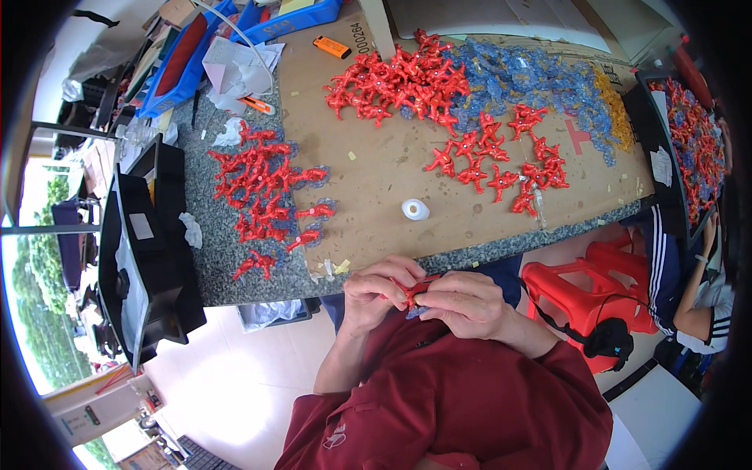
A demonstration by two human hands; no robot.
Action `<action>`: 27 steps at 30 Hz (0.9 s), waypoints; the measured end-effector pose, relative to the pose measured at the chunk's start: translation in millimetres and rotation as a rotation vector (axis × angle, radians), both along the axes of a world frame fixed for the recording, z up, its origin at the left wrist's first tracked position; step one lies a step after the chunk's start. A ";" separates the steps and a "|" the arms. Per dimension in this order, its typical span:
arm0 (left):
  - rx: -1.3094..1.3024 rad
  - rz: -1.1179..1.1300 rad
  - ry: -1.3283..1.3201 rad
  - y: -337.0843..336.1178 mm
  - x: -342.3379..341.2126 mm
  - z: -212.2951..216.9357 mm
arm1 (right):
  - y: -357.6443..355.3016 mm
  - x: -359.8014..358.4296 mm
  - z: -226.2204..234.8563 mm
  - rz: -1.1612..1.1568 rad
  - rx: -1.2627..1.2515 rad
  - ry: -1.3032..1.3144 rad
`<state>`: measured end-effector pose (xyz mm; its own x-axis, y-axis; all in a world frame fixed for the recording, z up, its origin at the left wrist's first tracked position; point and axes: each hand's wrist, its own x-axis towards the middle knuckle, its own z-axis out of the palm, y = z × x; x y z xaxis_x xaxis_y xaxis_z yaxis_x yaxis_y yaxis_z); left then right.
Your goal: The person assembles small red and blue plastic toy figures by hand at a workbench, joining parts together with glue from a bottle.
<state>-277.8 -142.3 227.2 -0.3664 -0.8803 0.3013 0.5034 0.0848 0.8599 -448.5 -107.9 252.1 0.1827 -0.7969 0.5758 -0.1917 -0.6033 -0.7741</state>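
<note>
- Red figure (410, 291) is pinched between fingertips of left hand (381, 287) and right hand (468, 304), before table (470, 259) edge.
- Clear blue piece (416, 312) is seen just below; join is hidden.
- Probably best steadied by left, pressed evenly by right.

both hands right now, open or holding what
Left hand: closed, pinching a small red figure.
Right hand: closed on the same small red figure, blue piece showing beneath.

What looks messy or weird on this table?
A crumpled white scrap lies on the grey speckled tabletop beside the black bin, looking like litter. The brown cardboard looks odd too: it has dark spots, maybe stains, and little pale yellow bits scattered about.
</note>
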 end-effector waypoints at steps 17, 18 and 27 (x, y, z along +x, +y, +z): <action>-0.050 0.000 -0.045 0.0 8.1 11.4 | -7.1 1.5 0.2 0.141 0.096 -0.142; -0.055 0.005 -0.046 -1.9 12.4 14.8 | -9.0 1.6 2.1 0.147 0.092 -0.142; -0.583 0.857 -1.238 -24.7 29.8 27.1 | -28.6 -4.1 -9.4 -0.255 0.336 -0.022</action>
